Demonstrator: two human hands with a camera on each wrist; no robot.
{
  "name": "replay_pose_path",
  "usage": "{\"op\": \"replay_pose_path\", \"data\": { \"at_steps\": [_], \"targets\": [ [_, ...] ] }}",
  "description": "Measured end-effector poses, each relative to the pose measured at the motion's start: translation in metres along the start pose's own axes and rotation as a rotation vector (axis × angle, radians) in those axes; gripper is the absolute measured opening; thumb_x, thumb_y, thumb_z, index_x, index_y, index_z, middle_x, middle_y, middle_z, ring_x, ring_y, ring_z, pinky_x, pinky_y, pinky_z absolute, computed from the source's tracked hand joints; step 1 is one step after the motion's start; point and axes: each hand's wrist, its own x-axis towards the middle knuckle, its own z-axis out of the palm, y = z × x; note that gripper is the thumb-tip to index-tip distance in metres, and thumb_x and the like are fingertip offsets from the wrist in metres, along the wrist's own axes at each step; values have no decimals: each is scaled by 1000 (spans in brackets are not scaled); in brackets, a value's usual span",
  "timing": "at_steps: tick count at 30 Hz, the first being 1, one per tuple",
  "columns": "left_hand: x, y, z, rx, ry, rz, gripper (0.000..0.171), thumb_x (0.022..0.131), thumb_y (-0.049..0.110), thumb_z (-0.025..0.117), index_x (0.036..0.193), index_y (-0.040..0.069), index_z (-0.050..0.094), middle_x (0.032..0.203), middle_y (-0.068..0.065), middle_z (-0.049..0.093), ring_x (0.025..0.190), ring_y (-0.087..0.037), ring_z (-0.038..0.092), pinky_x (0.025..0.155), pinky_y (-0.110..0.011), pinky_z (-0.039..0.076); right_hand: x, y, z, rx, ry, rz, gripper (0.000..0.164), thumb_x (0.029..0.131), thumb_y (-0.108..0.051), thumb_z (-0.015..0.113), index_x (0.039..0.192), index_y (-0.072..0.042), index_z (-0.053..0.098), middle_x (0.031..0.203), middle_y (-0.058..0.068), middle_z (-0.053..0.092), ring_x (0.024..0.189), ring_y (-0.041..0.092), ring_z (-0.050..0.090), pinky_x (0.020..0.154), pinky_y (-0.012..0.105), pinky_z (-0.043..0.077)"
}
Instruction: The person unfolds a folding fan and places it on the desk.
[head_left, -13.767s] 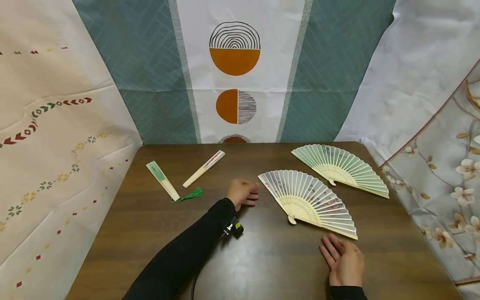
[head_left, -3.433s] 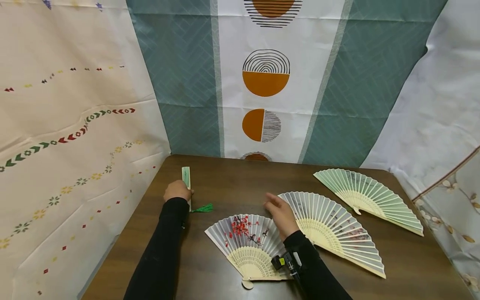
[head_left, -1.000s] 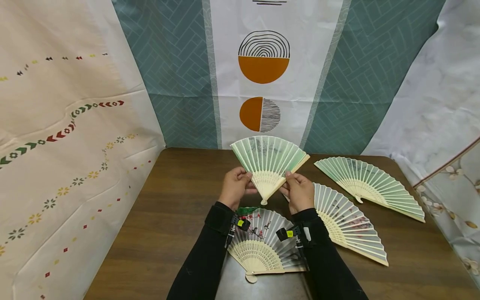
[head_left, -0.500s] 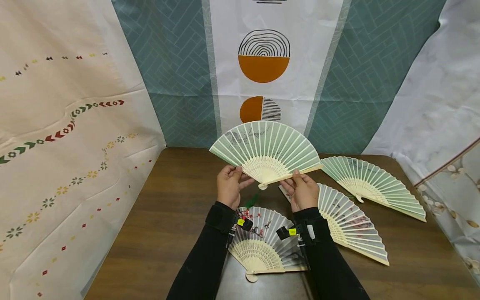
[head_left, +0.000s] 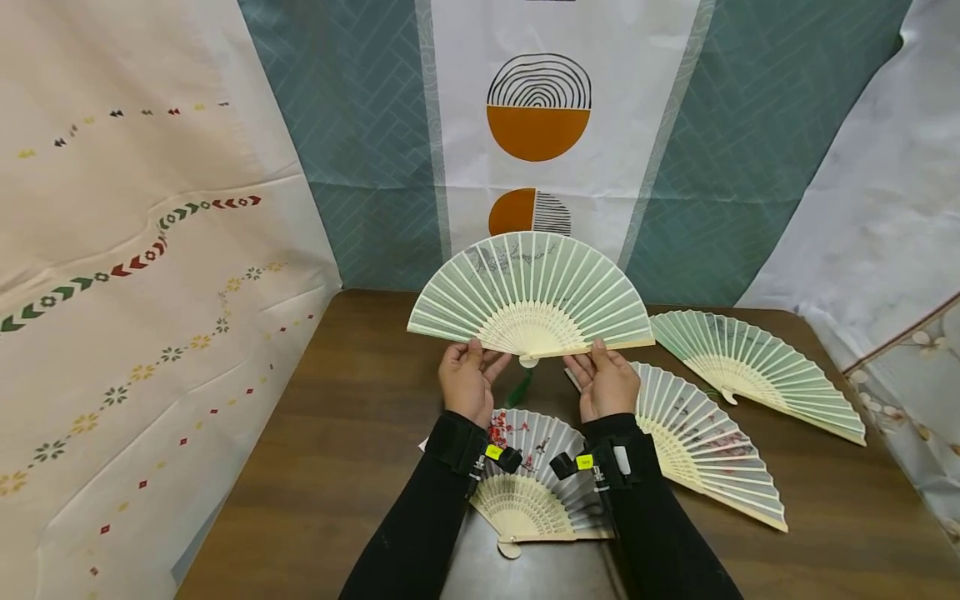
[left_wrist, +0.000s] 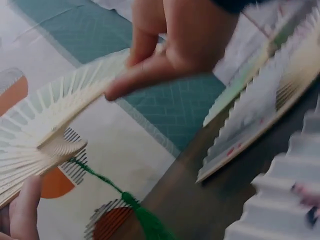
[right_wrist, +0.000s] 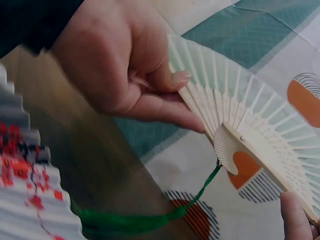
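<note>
A pale green folding fan point(head_left: 528, 292) is spread wide and held up above the table's far part, in front of the hanging cloth. My left hand point(head_left: 467, 383) pinches its left edge, thumb on the front. The right hand point(head_left: 609, 385) pinches the right guard stick the same way. From the fan's pivot hangs a green tassel point(head_left: 520, 389). In the left wrist view, the right hand point(left_wrist: 180, 40) looms large and only the left thumb point(left_wrist: 25, 210) shows. The right wrist view mirrors this, with the left hand point(right_wrist: 120, 65) large and the right thumb point(right_wrist: 294, 217) at the corner.
A white fan with red blossoms point(head_left: 540, 483) lies open under my forearms. Another white fan point(head_left: 712, 442) and a green fan point(head_left: 757, 367) lie open on the right of the brown table point(head_left: 337, 417). Patterned cloths point(head_left: 360, 150) surround the table.
Two folded fans lay at left earlier. The blossom fan was opened and laid down. The left hand took the folded green fan; both hands spread it, raising it slightly over the last second.
</note>
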Motion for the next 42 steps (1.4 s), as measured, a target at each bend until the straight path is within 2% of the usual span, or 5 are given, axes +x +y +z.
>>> {"op": "replay_pose_path", "data": {
  "at_steps": [13,23,28,33,42],
  "targets": [
    [-1,21,-42,-169,229,6,20,125,20,40,121,3,49,142,-19,60,121,-26,71,122,-50,61,12,39,62,-105,-123,145,30,121,-8,53,143,9,64,134,20,72,87,10,84,87,27,72],
    [11,48,-106,-153,385,-38,10,123,12,45,124,3,48,142,-17,57,142,-40,65,120,-45,61,21,86,108,-245,-259,337,53,121,-3,49,170,11,35,174,31,49,153,47,59,103,35,69],
    [20,59,-116,-129,423,-79,15,121,6,47,131,-6,48,147,-24,53,157,-52,53,108,-42,66,27,99,112,-233,-229,387,56,121,0,48,173,9,30,179,28,42,158,48,55,118,46,61],
    [21,70,-123,-160,399,-144,53,122,3,38,171,-12,25,175,-36,35,163,-49,46,122,-46,55,28,109,114,-276,-209,404,58,120,0,51,174,8,29,176,27,47,156,46,58,107,39,68],
    [17,82,-134,-186,395,-179,58,124,15,27,177,-6,16,185,-31,25,170,-45,38,137,-54,42,29,121,118,-335,-191,403,57,119,-2,54,171,11,33,172,29,52,151,47,62,104,38,68]
  ]
}}
